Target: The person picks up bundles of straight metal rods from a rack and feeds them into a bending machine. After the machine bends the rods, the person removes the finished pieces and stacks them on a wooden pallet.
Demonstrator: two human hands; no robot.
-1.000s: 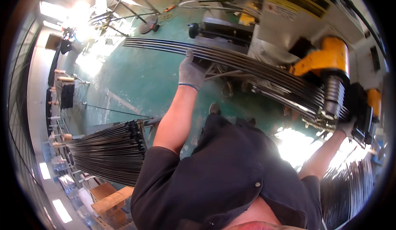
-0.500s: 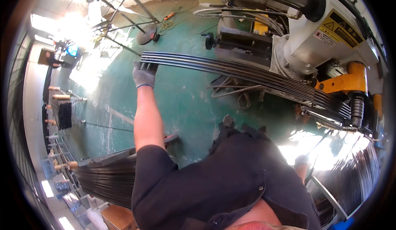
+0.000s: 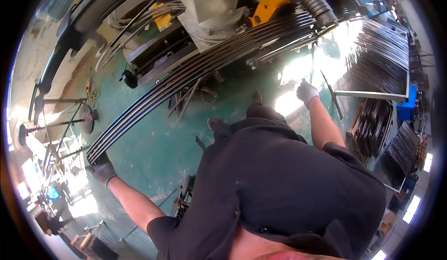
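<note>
Gripping the near end of a bundle of long dark metal rods (image 3: 195,71), the left hand (image 3: 101,170) sits at the lower left of the frame in a grey work glove. Its fingers curl upward around the rod tips, closed against the bundle's end, though how tightly they press cannot be told at this size. From that hand the rods sweep in a bent arc up and to the right, crossing the middle of the frame and running into a grey and yellow machine (image 3: 260,3) along the top edge.

At right of centre the right hand (image 3: 306,92), in a pale glove, is raised on an outstretched forearm. Its fingers are drawn loosely together, with one fingertip poking upward; it holds nothing, and glare from a bright patch on the green floor (image 3: 153,143) behind it makes any contact hard to judge. A thin metal strip (image 3: 331,94) lies just beside it, apparently apart from it.

Further racks of dark rods (image 3: 382,55) fill the upper right, with more stacked at the right edge. A dark shirt (image 3: 279,185) covers the lower centre of the frame.
</note>
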